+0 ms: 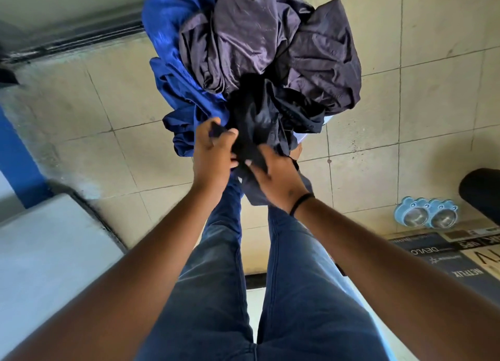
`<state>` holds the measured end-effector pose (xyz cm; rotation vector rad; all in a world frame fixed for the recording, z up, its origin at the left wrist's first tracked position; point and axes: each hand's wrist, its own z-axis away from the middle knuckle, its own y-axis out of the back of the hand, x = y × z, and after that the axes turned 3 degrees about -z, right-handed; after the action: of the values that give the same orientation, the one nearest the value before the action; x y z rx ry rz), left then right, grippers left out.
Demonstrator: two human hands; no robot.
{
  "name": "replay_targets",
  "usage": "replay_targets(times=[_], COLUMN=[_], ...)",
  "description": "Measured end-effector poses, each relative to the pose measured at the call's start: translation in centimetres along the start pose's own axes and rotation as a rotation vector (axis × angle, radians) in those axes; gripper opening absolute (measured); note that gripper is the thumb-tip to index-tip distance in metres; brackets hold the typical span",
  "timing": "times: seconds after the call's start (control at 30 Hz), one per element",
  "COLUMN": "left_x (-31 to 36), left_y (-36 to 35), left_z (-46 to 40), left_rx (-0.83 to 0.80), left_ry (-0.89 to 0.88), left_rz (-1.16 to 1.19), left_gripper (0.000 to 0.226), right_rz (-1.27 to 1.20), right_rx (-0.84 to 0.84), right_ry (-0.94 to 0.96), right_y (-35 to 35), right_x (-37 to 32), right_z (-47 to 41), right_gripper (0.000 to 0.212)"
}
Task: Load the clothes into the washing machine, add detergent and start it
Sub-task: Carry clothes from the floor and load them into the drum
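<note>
At nine o'clock a pale grey flat-topped appliance corner (51, 252) pokes into view, possibly the washing machine, though no lid, drum or dial shows, so that cannot be settled. From the centre up to twelve o'clock hangs the heap of crumpled clothes: a bright blue shiny garment (173, 71) on its left side, a dark purple-grey creased fabric (259, 38) on top, and a black bunched cloth (257, 117) at the bottom.

The left hand (213, 149) pinches a fold of the black cloth between thumb and fingers. The right hand (276, 176), close beside it and wearing a black wristband (301, 202), lies with fingers spread against the same cloth; a firm grasp there cannot be confirmed.

The step looks like gathering the load for carrying. It would go best by scooping both forearms under the bulk so no sleeve trails onto the beige tiled floor (94, 117).

What bears the heap is hidden beneath it. At three o'clock sits a light blue twin pet-bowl stand (424, 211); no detergent is visible.
</note>
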<state>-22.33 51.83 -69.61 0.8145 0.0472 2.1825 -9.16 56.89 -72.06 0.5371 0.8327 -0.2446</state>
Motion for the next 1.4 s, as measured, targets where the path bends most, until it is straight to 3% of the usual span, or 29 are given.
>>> replay_targets(times=[0.03,0.1,0.13,0.2,0.27,0.37,0.47,0.5,0.57,0.63,0.7,0.8,0.93,1.0,1.13,1.23,1.27,1.33,1.4], left_x=[-0.3,-1.1,-1.4,-1.8,-2.3,-3.0,-2.4,-1.8,0.1,2.8,5.7,8.5,11.3,12.6,15.7,16.4,16.5,16.7,16.6], left_y=[0.4,1.2,1.4,1.5,1.3,1.2,0.9,0.8,0.8,1.1,2.0,4.1,7.5,9.2,11.5,11.6,11.2,9.9,8.1], left_z=[0.4,1.0,1.0,1.0,1.0,0.4,0.4,0.5,0.9,1.2,2.1,4.7,10.7,13.2,17.0,19.1,20.0,21.0,21.6], left_rx=[-0.041,-0.221,-0.341,-0.506,-0.493,-0.342,-0.314,-0.298,-0.266,-0.297,-0.297,-0.288,-0.376,-0.436,-0.380,-0.169,-0.155,-0.221,-0.180], left_ry=[-0.165,-0.501,-0.613,-0.707,-0.767,-0.763,-0.519,-0.445,-0.383,-0.379,-0.291,-0.189,-0.151,-0.221,-0.450,-0.736,-0.826,-0.946,-0.986], left_rz=[-0.138,-0.370,-0.481,-0.737,-0.882,-0.971,-0.720,-0.604,-0.486,-0.443,-0.409,-0.393,-0.402,-0.428,-0.721,-0.878,-0.899,-0.971,-1.059], left_gripper=[0.051,0.082,0.095,0.115,0.112,0.078,0.018,0.011,0.018,0.014,0.010,0.031,0.010,0.022,0.017,0.098,0.118,0.138,0.134], right_rz=[-0.152,-0.410,-0.556,-0.878,-1.099,-0.996,-0.566,-0.367,-0.075,-0.052,0.001,0.311,0.619,0.682,0.382,0.045,-0.171,-0.603,-0.773], right_rx=[0.104,0.232,0.162,-0.138,-0.380,-0.376,-0.052,0.076,0.333,0.450,0.428,0.335,0.168,0.113,0.040,0.193,0.234,0.172,0.012], right_ry=[-0.141,-0.475,-0.618,-0.835,-0.876,-0.875,-0.670,-0.553,-0.339,-0.160,0.037,0.249,0.443,0.442,0.357,0.140,0.012,-0.263,-0.444], right_y=[0.1,0.9,1.6,2.6,2.9,2.8,2.1,1.6,0.7,0.7,1.3,3.4,7.0,8.5,11.9,13.9,14.5,15.5,16.8], right_x=[0.4,1.0,1.2,1.0,0.0,-1.1,-3.8,-5.3,-8.1,-10.3,-11.7,-13.5,-15.7,-16.8,-20.3,-22.8,-24.0,-25.8,-27.2], right_z=[-0.9,-3.1,-3.9,-4.3,-3.2,-2.6,-2.4,-2.1,-0.6,0.9,2.6,4.9,8.6,9.6,9.3,9.1,9.0,8.7,9.0], right_gripper=[0.026,0.037,0.046,0.048,0.036,0.034,0.038,0.047,0.051,0.051,0.073,0.088,0.081,0.069,0.040,0.012,0.015,0.017,0.022])
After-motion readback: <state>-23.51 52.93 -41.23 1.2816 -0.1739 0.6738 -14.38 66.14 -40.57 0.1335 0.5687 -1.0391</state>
